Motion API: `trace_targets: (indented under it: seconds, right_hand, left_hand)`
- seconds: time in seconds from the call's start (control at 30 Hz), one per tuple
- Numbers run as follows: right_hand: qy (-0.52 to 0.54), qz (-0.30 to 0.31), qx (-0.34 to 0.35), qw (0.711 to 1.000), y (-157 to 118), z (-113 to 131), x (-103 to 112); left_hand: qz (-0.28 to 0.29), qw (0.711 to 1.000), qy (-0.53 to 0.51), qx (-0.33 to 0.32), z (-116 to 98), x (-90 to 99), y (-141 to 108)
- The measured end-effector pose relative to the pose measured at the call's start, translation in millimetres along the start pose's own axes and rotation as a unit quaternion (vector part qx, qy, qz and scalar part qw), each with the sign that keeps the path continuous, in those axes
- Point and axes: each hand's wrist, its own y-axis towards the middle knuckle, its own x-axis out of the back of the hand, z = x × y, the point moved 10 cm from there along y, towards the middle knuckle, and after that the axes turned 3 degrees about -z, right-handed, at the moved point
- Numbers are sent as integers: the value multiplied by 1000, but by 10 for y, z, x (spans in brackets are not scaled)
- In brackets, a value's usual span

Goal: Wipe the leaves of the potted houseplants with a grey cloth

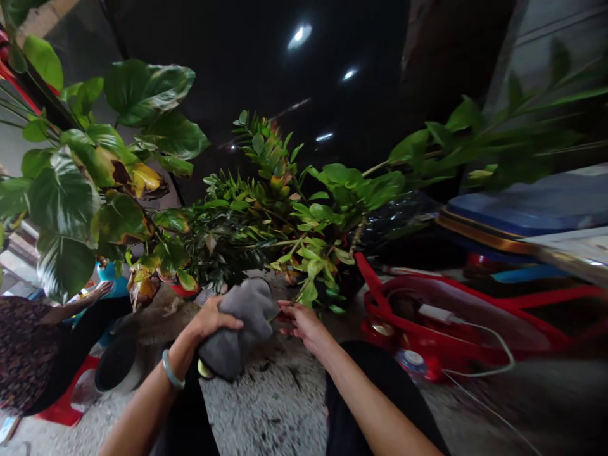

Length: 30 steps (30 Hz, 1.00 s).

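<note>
A grey cloth (244, 323) is gripped in my left hand (216, 318), which wears a pale bangle at the wrist; a yellowish edge shows at the cloth's lower left. My right hand (301, 326) is just right of the cloth, its fingers pressed together at the lower end of a leafy green stem (308, 288). Exactly what lies between those fingertips is too small to make out. Potted plants (280, 215) with green and some yellow leaves stand right behind both hands.
Large leaves (61, 196) hang at the left. Beyond them sits another person (28, 348) near a dark bucket (116, 364) and a red stool (71, 396). A red plastic chair (427, 297) with a white charger and cable (494, 335) stands at the right, beside a blue lid (522, 206).
</note>
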Motion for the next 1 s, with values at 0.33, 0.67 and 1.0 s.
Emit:
trace_targets:
  seconds: [0.33, 0.67, 1.0]
  right_hand:
    - [-14, -20, -5, 1000, 11, -7, -17]
    - [-40, -21, 4, 999, 51, -47, 42]
    - [-39, -8, 32, 999, 34, 1, -2]
  left_hand:
    - [-149, 964, -154, -160, -875, 579, -134]
    - [15, 998, -53, 5, 137, -26, -336]
    - [-153, 975, -122, -103, -318, 277, -64]
